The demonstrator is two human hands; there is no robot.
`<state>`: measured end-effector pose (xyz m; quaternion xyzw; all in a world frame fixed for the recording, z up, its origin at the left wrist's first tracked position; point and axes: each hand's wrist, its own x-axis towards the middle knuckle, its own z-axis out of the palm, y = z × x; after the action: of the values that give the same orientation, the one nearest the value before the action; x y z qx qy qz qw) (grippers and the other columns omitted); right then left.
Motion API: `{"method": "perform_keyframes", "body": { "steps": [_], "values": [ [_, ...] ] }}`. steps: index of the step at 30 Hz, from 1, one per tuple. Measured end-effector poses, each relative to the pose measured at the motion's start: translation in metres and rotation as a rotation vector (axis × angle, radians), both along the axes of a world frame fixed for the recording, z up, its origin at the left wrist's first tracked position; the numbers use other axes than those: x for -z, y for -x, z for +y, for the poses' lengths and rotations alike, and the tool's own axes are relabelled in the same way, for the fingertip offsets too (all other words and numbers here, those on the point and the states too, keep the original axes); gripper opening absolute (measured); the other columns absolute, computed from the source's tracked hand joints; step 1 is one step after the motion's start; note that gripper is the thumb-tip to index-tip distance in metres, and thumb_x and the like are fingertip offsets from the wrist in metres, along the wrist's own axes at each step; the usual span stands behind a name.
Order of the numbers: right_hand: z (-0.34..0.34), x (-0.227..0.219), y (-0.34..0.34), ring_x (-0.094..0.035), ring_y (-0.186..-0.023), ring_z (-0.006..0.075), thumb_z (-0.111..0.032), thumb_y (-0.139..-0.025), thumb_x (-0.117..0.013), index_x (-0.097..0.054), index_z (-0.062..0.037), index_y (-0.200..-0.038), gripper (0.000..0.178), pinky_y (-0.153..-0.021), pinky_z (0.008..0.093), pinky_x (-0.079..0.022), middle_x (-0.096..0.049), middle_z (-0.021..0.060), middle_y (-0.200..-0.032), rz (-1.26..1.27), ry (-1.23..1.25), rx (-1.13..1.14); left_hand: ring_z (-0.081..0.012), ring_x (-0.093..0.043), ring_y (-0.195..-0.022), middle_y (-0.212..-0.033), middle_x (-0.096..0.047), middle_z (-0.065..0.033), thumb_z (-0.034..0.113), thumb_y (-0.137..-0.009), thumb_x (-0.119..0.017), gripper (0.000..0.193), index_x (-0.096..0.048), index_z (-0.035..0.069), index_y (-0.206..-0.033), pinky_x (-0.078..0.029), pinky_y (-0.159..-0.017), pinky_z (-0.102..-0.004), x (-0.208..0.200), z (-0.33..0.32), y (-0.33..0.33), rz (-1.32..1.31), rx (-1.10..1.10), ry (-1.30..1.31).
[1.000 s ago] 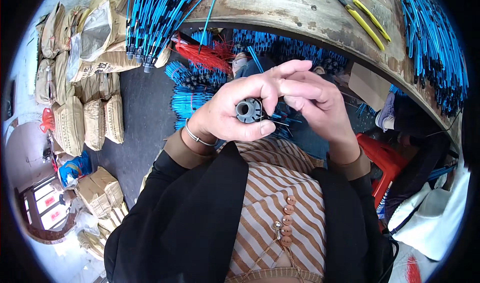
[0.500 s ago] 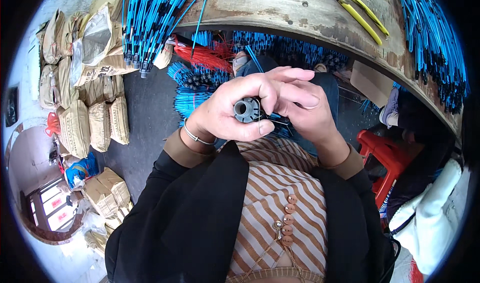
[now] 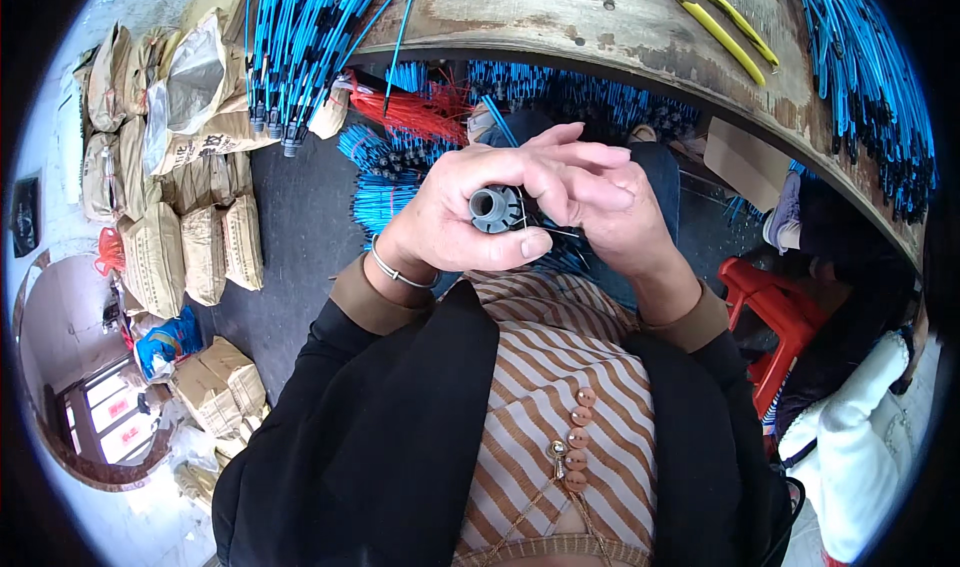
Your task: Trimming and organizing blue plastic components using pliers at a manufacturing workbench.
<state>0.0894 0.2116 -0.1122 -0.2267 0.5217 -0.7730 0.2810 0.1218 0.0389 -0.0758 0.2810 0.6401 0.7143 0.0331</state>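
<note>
My left hand [image 3: 455, 212] is wrapped round a dark grey plastic hub [image 3: 489, 209], round and slotted, with a hole in its end. The hole faces up toward me, and the thumb presses the hub's near side. A thin wire [image 3: 552, 231] runs from the slotted rim toward my right hand [image 3: 625, 212]. Close beside the hub, that hand bends its thumb and forefinger together at the wire, while its other fingers extend. The exact pinch is partly hidden. Below the hands, several thin dark rods [image 3: 570, 257] show against my lap.
Blue rods with black fittings [image 3: 310, 47] overhang the worn wooden table [image 3: 520, 7]; more [image 3: 870, 87] lie at right. Yellow-handled pliers [image 3: 725, 32] rest on top. Below are blue bundles [image 3: 385, 202] and red strands [image 3: 415, 117]. Sacks [image 3: 155, 257] stand left, a red stool [image 3: 765, 317] right.
Both hands have shifted very slightly, and the hub has risen a little in the picture. The right hand's raised fingers have moved upward and spread somewhat. The left hand keeps its hold.
</note>
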Motion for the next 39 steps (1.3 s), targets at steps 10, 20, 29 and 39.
{"method": "perform_keyframes", "body": {
  "steps": [10,20,29,39],
  "values": [
    [-0.008,-0.001,-0.001,-0.062,-0.085,0.0163,0.002,-0.077,-0.066,-0.071,-0.0033,-0.099,0.023,-0.077,0.0239,-0.047,-0.068,0.0096,-0.095,0.066,0.124,0.037,-0.046,-0.043,-0.124,-0.114,-0.058,-0.0312,0.02,-0.072,-0.066,0.05,-0.055,-0.005,-0.114,-0.027,-0.108,-0.0516,-0.006,0.017,-0.011,-0.174,-0.173,-0.122],
    [0.0,0.003,-0.003,-0.062,-0.086,0.0155,0.0,-0.077,-0.066,-0.07,-0.0006,-0.095,0.019,-0.078,0.0242,-0.048,-0.068,0.0097,-0.097,-0.04,0.041,-0.014,-0.0479,-0.043,-0.123,-0.114,-0.06,-0.0293,0.015,-0.071,-0.066,0.041,-0.059,-0.003,-0.107,-0.028,-0.106,-0.0553,-0.004,0.004,0.001,0.011,-0.023,0.031],
    [0.002,0.007,-0.009,-0.06,-0.089,0.0174,0.0,-0.078,-0.065,-0.067,0.0029,-0.094,0.016,-0.08,0.0265,-0.047,-0.066,0.0107,-0.099,0.017,0.031,0.089,-0.0492,-0.047,-0.118,-0.108,-0.062,-0.0293,0.009,-0.072,-0.066,0.018,-0.06,0.001,-0.087,-0.029,-0.104,-0.0581,0.0,-0.005,0.007,0.093,0.069,0.044],
    [0.006,0.005,-0.008,-0.062,-0.087,0.0212,0.001,-0.078,-0.065,-0.067,0.0041,-0.098,0.02,-0.078,0.0275,-0.048,-0.065,0.0125,-0.102,0.389,0.095,0.191,-0.0422,-0.057,-0.11,-0.09,-0.067,-0.0152,0.0,-0.073,-0.066,0.01,-0.061,0.002,-0.081,-0.042,-0.097,-0.0481,0.003,0.003,0.005,-0.05,-0.047,-0.107]
  ]
}}
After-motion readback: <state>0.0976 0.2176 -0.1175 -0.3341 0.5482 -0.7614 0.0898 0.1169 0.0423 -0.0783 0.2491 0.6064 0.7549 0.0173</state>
